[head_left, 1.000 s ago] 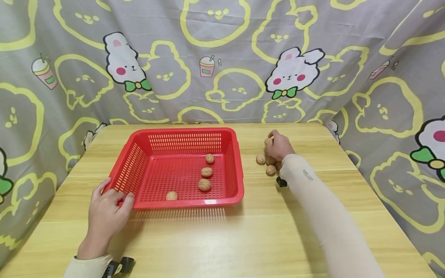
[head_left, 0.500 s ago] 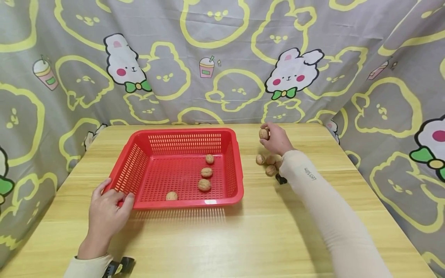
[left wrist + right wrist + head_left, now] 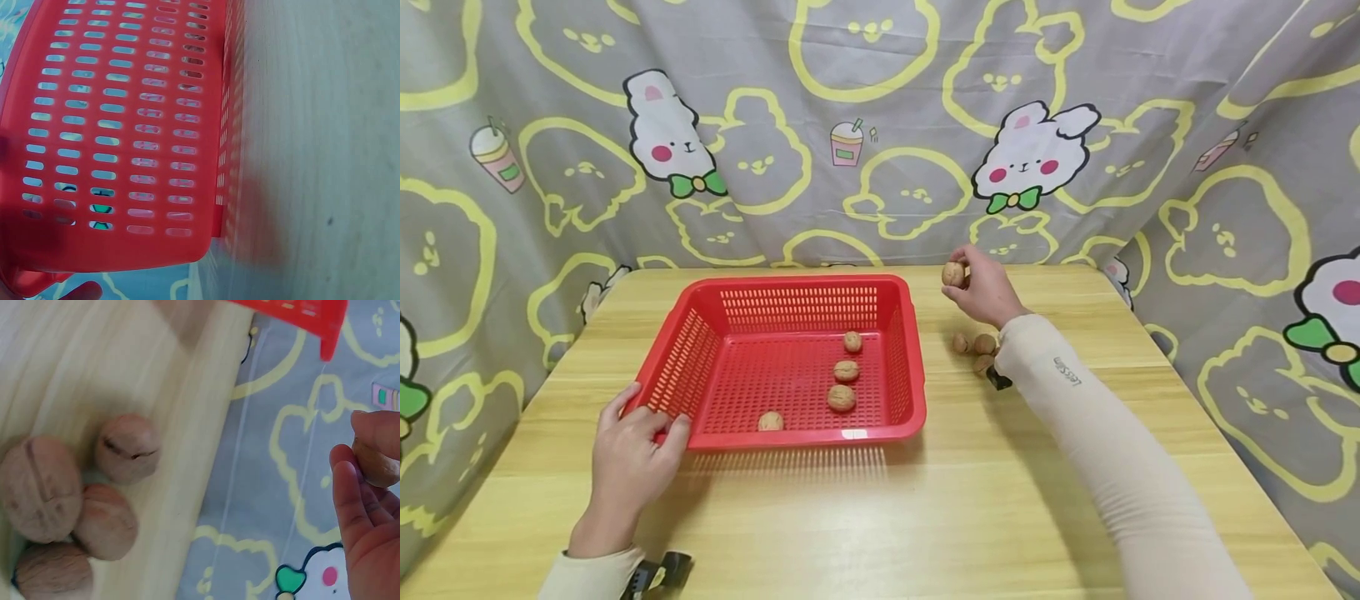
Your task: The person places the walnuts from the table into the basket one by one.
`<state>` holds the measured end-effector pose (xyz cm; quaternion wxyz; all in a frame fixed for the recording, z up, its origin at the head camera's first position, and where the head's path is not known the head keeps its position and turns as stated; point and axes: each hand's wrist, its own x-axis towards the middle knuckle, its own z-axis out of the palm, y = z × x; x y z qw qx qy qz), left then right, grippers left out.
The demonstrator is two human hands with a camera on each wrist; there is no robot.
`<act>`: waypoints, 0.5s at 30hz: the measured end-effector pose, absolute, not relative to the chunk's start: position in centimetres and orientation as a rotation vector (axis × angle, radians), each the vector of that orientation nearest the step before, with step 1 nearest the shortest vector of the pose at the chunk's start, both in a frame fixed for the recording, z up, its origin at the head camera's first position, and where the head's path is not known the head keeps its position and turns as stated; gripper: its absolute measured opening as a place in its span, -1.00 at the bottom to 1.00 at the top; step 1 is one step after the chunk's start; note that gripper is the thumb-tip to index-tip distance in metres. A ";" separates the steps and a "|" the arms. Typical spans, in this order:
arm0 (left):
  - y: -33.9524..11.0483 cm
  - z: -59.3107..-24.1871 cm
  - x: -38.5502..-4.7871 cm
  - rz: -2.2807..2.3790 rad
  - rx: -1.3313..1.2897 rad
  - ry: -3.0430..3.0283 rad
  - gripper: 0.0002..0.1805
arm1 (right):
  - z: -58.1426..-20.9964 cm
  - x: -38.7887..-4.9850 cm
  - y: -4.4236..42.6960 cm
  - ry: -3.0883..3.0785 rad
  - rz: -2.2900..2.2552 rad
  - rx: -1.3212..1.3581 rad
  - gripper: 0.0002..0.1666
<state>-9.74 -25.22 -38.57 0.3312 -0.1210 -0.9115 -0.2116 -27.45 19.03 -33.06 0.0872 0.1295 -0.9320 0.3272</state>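
My right hand (image 3: 988, 290) pinches a walnut (image 3: 953, 274) between thumb and fingers, above the table to the right of the red plastic basket (image 3: 912, 358). In the right wrist view that walnut (image 3: 377, 465) is partly covered by the fingers. With my left hand (image 3: 636, 457) I hold the basket's rim at its near left corner. Several walnuts (image 3: 841, 398) lie apart on the basket floor, one partly hidden by the front rim. Below my right hand sits a small group of loose walnuts (image 3: 985, 343), partly hidden by the sleeve; the right wrist view shows several walnuts (image 3: 42, 487) close together.
Everything stands on a light wooden table (image 3: 850, 525). A grey curtain (image 3: 910, 108) with cartoon prints hangs behind its far edge and along both sides. The basket's perforated side wall (image 3: 119, 137) fills much of the left wrist view.
My right hand has lifted a walnut from the loose group and moved it up, away from me and slightly left. The left hand and the basket have stayed in place.
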 end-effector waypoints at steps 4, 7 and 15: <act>-25.1 -38.6 -9.8 -0.563 -0.311 -2.387 -0.72 | -32.2 -27.5 18.2 -2.747 0.958 0.434 -0.47; -25.0 -38.6 -9.9 -0.562 -0.313 -2.386 -0.71 | -31.7 -27.5 17.5 -2.727 0.943 0.474 -0.48; -25.1 -38.7 -9.8 -0.553 -0.313 -2.388 -0.71 | -30.6 -27.5 15.4 -2.669 0.929 0.569 -0.49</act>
